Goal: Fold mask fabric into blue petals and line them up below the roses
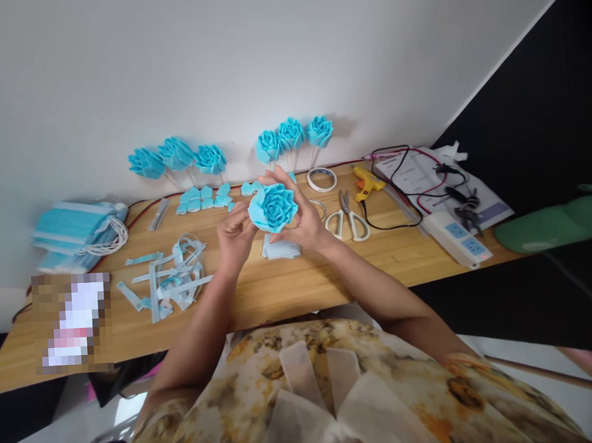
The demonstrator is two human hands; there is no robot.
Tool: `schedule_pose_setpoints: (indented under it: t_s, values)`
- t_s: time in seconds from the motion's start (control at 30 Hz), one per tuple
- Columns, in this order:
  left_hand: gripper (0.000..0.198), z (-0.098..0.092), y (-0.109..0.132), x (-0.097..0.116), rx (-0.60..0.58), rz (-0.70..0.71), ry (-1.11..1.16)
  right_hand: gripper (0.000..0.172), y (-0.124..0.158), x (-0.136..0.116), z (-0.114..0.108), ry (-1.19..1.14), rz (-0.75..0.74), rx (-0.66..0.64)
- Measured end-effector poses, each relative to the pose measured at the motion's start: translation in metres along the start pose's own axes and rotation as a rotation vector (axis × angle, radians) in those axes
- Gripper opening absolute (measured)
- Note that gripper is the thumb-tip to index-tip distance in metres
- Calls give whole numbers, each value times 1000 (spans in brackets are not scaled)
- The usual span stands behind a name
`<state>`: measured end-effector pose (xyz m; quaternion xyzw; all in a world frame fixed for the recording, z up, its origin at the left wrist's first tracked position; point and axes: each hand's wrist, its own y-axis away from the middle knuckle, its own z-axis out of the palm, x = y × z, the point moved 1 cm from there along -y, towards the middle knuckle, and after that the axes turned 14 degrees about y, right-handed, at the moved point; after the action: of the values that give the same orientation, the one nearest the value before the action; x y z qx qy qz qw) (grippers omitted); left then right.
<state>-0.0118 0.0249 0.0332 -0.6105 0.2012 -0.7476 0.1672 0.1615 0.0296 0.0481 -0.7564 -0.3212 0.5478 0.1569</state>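
A layered blue artificial flower (277,208) is held up over the middle of the table, its petals facing me. My right hand (303,220) curls round its right side, with fingers behind it and the thumb below. At the flower's left edge, my left hand (236,232) is closed in a pinch on a wide outer petal. Any stem of this flower is hidden. Beneath the hands lies a small stack of pale blue cut pieces (281,247). Behind them, several folded blue petals (200,199) are laid out in rows.
Finished flowers on sticks (176,154) lean against the wall. To the right are scissors (346,217), a tape roll (322,179), a yellow glue gun (367,183), a power strip (458,239) and a green bottle (549,225). Scrap strips (167,278) and face masks (72,226) lie left.
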Motion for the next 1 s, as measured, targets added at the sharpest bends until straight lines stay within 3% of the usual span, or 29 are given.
schedule_pose_setpoints:
  t_s: [0.13,0.27,0.5,0.77,1.0]
  values:
    - [29,1,0,0,2,-4,1,93,0,-6,-4,40,8,24]
    - [30,2,0,-1,8,-7,2,84,-1,-8,-6,68,4,53]
    - [33,-1,1,-4,106,-68,45,118,-1,7,-3,-2,-33,-15]
    - [35,-2,0,-2,104,-64,31,119,2,10,-2,32,-91,19]
    - [37,7,-1,4,17,-4,-4,117,6,9,9,99,-77,16]
